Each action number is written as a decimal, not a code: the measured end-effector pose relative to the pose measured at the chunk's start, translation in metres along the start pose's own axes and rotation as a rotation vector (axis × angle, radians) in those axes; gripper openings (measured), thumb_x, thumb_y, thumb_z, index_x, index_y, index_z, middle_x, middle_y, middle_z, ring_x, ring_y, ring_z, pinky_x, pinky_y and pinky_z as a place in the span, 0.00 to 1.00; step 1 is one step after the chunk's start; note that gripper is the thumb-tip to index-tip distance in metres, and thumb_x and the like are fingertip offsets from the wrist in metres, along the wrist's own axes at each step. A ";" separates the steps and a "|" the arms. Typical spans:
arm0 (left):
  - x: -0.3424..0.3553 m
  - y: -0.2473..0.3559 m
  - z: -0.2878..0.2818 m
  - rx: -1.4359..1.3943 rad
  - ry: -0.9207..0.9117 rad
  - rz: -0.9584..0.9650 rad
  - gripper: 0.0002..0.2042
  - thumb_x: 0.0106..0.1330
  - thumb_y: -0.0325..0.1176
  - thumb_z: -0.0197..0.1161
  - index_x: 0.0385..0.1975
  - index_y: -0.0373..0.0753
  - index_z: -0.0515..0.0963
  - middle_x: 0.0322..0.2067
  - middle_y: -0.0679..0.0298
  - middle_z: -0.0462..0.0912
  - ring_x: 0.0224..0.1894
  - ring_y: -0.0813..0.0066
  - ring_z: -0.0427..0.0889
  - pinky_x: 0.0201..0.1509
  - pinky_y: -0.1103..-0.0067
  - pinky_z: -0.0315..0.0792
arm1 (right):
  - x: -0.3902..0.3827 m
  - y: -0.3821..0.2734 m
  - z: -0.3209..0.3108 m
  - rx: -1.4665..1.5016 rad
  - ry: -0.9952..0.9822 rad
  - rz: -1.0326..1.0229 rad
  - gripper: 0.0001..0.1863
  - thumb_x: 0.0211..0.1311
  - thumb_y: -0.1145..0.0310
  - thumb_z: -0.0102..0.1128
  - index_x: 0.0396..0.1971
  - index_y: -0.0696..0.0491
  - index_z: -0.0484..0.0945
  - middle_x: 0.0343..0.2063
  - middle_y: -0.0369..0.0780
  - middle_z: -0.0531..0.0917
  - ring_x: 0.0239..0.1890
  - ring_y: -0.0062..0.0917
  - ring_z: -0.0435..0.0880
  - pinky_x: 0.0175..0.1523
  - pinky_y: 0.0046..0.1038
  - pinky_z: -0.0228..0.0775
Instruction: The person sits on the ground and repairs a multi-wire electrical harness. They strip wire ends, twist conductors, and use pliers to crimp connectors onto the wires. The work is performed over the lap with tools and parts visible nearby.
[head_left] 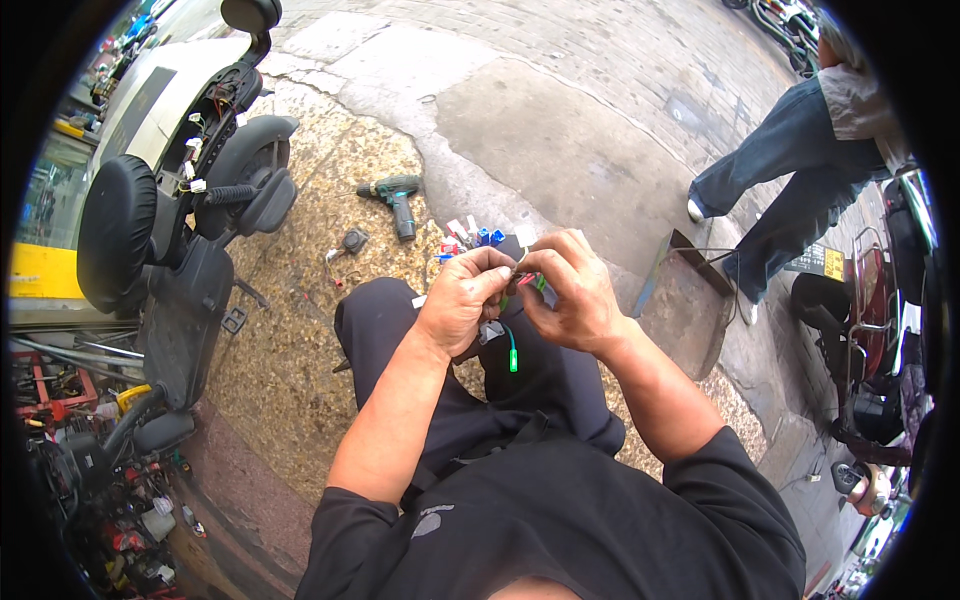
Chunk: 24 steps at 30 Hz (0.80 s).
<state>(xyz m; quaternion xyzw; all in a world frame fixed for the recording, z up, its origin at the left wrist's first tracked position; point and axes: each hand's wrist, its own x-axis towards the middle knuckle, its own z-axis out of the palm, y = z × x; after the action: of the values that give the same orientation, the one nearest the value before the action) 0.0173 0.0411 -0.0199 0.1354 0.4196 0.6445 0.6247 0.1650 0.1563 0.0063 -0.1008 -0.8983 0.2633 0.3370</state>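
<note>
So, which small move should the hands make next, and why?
Perhaps the right hand could gather the lower green connector: it trails untouched on its wire below both hands, while the left hand seems to pinch thin wires.

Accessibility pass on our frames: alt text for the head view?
A person's left hand and right hand pinch wiring above their lap, a green connector hanging below. A cordless drill lies on the ground ahead; a scooter with exposed connectors stands at left, and someone in jeans stands at upper right.
</note>
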 end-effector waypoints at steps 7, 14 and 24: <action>0.003 -0.006 0.002 0.113 0.010 0.063 0.03 0.72 0.27 0.60 0.37 0.36 0.80 0.26 0.71 0.78 0.23 0.88 0.69 0.25 0.87 0.63 | 0.000 0.001 -0.001 -0.041 0.013 -0.033 0.16 0.42 0.81 0.68 0.36 0.55 0.81 0.32 0.43 0.80 0.36 0.41 0.80 0.40 0.36 0.74; 0.006 -0.011 0.004 0.076 0.020 0.059 0.05 0.72 0.27 0.58 0.38 0.34 0.81 0.26 0.70 0.79 0.24 0.86 0.72 0.26 0.86 0.65 | 0.002 0.008 -0.006 -0.086 -0.100 -0.038 0.13 0.44 0.80 0.68 0.33 0.54 0.82 0.30 0.41 0.80 0.35 0.38 0.80 0.40 0.36 0.74; 0.005 -0.012 0.000 -0.043 0.021 0.017 0.04 0.72 0.26 0.59 0.39 0.34 0.80 0.28 0.67 0.80 0.25 0.81 0.75 0.27 0.84 0.69 | 0.001 0.013 0.005 0.005 -0.040 -0.085 0.06 0.48 0.78 0.64 0.27 0.56 0.76 0.30 0.44 0.78 0.36 0.41 0.77 0.43 0.38 0.72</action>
<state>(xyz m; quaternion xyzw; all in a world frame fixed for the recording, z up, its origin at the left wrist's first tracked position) 0.0247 0.0442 -0.0301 0.1190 0.4109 0.6600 0.6176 0.1608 0.1656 -0.0028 -0.0563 -0.9078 0.2527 0.3299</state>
